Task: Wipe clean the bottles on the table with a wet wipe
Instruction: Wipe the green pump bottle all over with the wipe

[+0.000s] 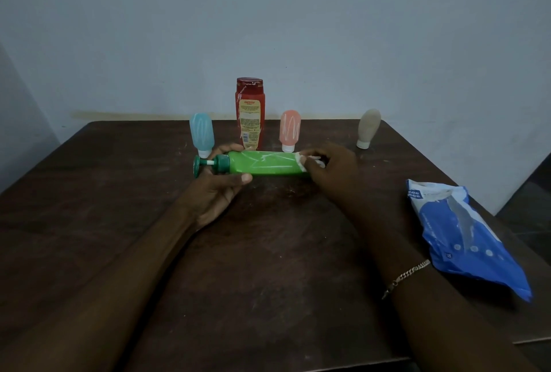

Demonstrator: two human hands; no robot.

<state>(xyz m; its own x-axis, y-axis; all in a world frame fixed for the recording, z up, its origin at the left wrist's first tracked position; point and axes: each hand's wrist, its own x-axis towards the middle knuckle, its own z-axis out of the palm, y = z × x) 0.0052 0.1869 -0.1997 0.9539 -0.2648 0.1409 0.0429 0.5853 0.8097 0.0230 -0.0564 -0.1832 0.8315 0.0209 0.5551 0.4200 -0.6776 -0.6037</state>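
Near the tabletop's (119, 252) far edge, the left hand (214, 193) grips the green pump bottle (265, 166) sideways; the right hand's (331, 169) fingers pinch a wet wipe (311, 161) against its base.

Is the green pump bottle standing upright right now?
No, the green pump bottle is held sideways, the left hand gripping its pump end, the right hand holding a wet wipe at its base.

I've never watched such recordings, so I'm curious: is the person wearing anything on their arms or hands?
No sleeves or gloves show: the left hand and right hand are bare, as are both forearms. The only thing worn is a gold-coloured metal chain bracelet on the right wrist.
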